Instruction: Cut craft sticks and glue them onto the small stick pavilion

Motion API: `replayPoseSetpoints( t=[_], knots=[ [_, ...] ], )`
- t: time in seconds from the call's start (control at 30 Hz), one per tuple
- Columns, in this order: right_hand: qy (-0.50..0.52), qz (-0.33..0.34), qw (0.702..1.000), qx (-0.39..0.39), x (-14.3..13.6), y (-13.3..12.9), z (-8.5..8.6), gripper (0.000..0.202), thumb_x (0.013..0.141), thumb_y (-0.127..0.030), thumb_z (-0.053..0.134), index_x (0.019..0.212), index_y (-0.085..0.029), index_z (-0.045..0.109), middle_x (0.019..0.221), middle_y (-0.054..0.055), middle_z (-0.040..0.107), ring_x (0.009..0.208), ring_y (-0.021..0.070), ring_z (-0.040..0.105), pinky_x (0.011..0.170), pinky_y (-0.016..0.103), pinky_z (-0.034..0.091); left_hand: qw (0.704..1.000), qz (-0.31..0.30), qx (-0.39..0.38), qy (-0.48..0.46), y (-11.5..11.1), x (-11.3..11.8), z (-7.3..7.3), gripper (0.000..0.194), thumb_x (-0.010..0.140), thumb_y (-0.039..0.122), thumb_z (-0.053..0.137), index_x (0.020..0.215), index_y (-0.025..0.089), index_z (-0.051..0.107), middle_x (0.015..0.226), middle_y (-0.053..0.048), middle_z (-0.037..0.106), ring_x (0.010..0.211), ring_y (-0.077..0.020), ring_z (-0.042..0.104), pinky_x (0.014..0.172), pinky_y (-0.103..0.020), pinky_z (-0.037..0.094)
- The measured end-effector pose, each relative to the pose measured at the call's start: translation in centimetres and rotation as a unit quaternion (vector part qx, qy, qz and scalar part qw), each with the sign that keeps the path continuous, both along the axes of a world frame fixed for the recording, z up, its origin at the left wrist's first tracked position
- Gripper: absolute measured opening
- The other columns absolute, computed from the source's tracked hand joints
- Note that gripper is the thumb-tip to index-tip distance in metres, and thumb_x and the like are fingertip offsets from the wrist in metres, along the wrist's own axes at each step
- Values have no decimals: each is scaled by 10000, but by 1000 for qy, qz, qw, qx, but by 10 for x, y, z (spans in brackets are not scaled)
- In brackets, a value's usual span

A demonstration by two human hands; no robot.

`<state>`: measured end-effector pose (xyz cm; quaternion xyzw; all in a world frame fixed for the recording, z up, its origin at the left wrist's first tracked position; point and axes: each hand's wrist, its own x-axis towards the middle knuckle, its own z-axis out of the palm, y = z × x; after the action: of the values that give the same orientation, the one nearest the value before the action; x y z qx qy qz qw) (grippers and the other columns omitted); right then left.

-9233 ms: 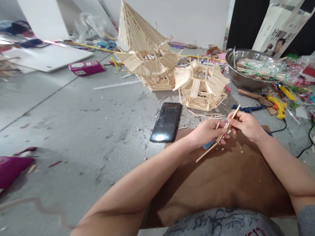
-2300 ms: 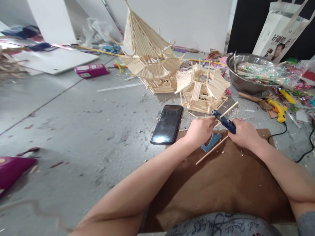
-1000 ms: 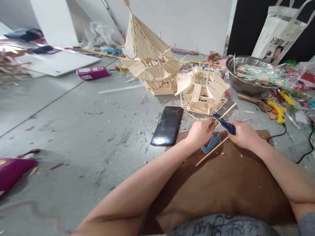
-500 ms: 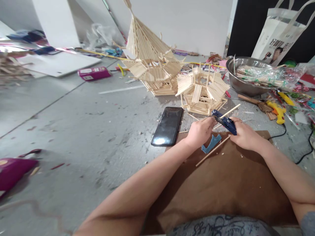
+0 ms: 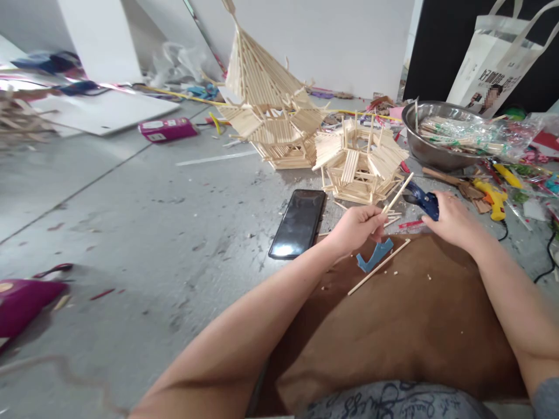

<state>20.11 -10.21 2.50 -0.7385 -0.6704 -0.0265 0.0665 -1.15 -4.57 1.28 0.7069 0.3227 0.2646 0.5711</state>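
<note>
My left hand (image 5: 360, 228) pinches a thin wooden stick (image 5: 399, 192) that points up and to the right. In my right hand (image 5: 454, 218) is a dark blue cutter (image 5: 423, 199), its jaws turned left toward the stick but apart from it. Another wooden stick (image 5: 379, 266) lies on the brown board (image 5: 393, 326) below, beside a blue notched piece (image 5: 374, 255). Just beyond my hands stands a small stick-built pavilion (image 5: 358, 160). Behind it to the left is a taller stick tower (image 5: 271, 93) with a pointed roof.
A black phone (image 5: 297, 224) lies left of my left hand. At the right are a metal bowl (image 5: 437, 160) of sticks and plastic wrap, a yellow glue gun (image 5: 493, 198) with its cord, and a white bag (image 5: 489, 70). A purple packet (image 5: 168, 130) rests on the floor.
The cutter has moved right, away from the stick it was on. My left hand still pinches a stick, now tilted more steeply. A red item on the floor has come into view between my hands.
</note>
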Motion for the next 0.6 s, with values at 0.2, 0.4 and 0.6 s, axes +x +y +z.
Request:
replayPoseSetpoints(
  t=[0.2, 0.4, 0.6],
  knots=[
    [-65, -62, 996, -27, 36, 16, -34, 742, 736, -608, 407, 1212, -39, 394, 1163, 252, 496, 1078, 369, 461, 868, 529, 322, 989, -44, -137, -38, -3, 2, 6, 197, 819, 209, 427, 659, 128, 509, 497, 39, 505, 408, -44, 483, 461, -179, 416],
    [-24, 63, 972, 223, 16, 6, -18, 453, 834, -389, 407, 1194, -118, 443, 1188, 174, 499, 1125, 262, 440, 926, 424, 348, 985, -54, -162, -8, -3, 1, 8, 198, 823, 203, 435, 658, 118, 505, 480, 50, 491, 364, -36, 469, 422, -164, 390],
    [-113, 271, 913, 284, -25, -11, -2, 283, 844, -249, 446, 1118, -250, 514, 1156, 37, 568, 1183, 231, 387, 1033, 506, 158, 980, -80, -176, 37, -7, 2, 11, 181, 815, 236, 443, 686, 123, 502, 512, 47, 492, 379, -46, 487, 382, -154, 355]
  ],
)
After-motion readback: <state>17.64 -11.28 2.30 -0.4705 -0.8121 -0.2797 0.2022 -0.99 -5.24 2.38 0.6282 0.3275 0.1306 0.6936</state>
